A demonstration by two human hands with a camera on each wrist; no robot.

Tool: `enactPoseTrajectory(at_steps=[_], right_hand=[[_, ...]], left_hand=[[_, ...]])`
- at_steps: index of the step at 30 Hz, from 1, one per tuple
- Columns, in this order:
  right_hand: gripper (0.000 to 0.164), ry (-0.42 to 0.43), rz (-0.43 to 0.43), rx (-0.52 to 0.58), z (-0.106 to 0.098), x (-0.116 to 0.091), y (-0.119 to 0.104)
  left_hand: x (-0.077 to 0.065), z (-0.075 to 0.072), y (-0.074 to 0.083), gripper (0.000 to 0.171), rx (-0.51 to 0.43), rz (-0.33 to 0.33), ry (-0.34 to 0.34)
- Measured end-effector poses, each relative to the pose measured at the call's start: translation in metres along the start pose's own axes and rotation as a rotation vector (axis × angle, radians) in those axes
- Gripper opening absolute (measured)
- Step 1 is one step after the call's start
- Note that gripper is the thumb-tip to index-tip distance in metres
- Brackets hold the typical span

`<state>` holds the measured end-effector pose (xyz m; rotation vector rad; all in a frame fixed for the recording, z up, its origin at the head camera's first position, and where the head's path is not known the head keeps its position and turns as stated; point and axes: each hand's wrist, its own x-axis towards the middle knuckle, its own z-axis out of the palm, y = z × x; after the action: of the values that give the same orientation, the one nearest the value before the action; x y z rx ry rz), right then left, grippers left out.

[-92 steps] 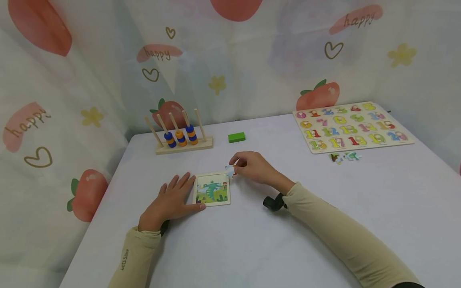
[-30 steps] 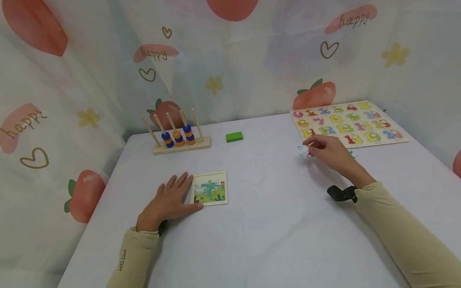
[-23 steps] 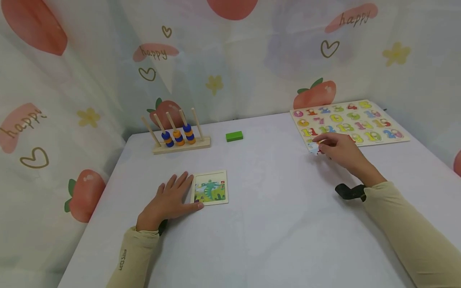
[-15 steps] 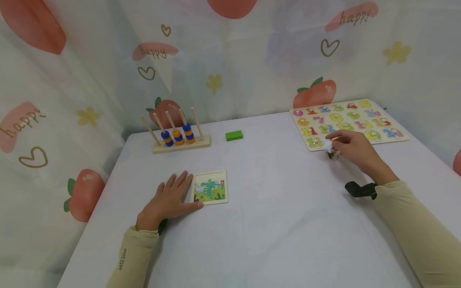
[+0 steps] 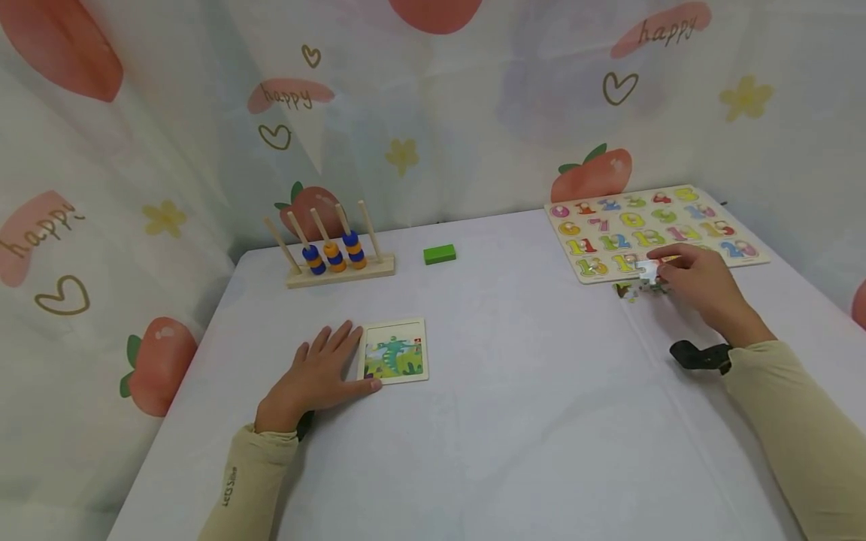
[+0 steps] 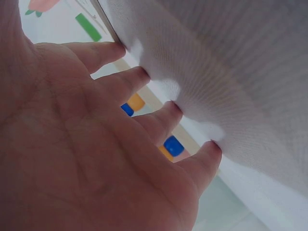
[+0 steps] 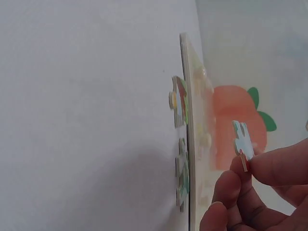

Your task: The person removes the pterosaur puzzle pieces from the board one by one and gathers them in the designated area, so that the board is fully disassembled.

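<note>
My left hand [image 5: 311,379] lies with fingers spread on the white cloth, its thumb and index finger along the left edge of a small framed jigsaw puzzle [image 5: 425,361]. A green dinosaur picture fills most of that frame; a pale strip runs along its top. In the left wrist view the fingertips [image 6: 211,149] press on the cloth. My right hand [image 5: 707,289] pinches a pale blue and red jigsaw piece [image 7: 244,139] between thumb and fingers, raised above the table. Below it, by the number board's front edge, lie two loose jigsaw pieces [image 7: 179,101], one partly hidden in the head view.
The wooden number puzzle board [image 5: 616,222] lies at the back right. A pegged bead stand [image 5: 341,273] with blue and orange beads is at the back left, and a green block [image 5: 440,255] lies to its right. Patterned curtains hang behind and at the sides.
My right hand has carried the pinched jigsaw piece from beside the framed puzzle rightward to the number board's front edge, over the loose pieces. The left hand stays by the frame.
</note>
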<state>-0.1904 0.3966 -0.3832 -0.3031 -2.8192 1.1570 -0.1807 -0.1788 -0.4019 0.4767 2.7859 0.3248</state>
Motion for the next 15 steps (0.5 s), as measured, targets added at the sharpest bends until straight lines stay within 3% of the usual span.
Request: enactPoseTrajectory(at_steps=[7,15], right_hand=[[0.046,0.043,0.07,-0.02,-0.012,0.003,0.018],[0.045,0.055,0.077,-0.059,-0.022,-0.001,0.031]], left_hand=[[0.001,0.0,0.0,0.107,0.007,0.004,-0.003],[0.0,0.0,-0.002,0.107,0.004,0.006,0.0]])
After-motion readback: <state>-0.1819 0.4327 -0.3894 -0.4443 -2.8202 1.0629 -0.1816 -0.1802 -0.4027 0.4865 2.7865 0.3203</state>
